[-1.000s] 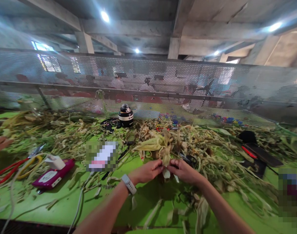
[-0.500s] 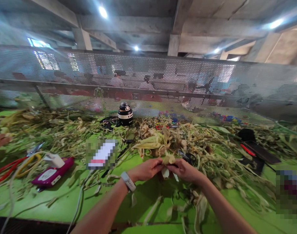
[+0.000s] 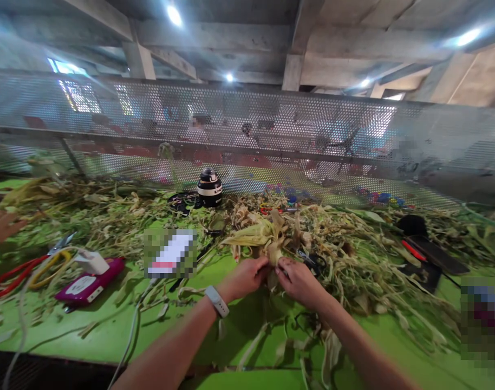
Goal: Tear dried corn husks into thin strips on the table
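Both hands meet at the middle of the green table. My left hand (image 3: 247, 277), with a pale watch (image 3: 217, 301) on its wrist, pinches one side of a dry corn husk (image 3: 274, 258). On the other side, my right hand (image 3: 298, 279) pinches the same husk between thumb and fingers. The fingers hide part of it. Just beyond lies a bundle of yellow-green corn husks (image 3: 251, 236). Black-handled scissors (image 3: 314, 263) rest close to the right hand.
Husk scraps (image 3: 365, 254) cover much of the green table (image 3: 215, 346). At left are a purple power strip (image 3: 89, 283), a white cable and red-handled scissors (image 3: 15, 276). Another person's hand (image 3: 4, 227) shows at the left edge. Beyond a black jar (image 3: 209, 188) stands a perforated metal screen (image 3: 247, 119).
Both hands have moved slightly, with the right hand lower and its grip shifted on the husk. The other person's hand at left has come further into view.
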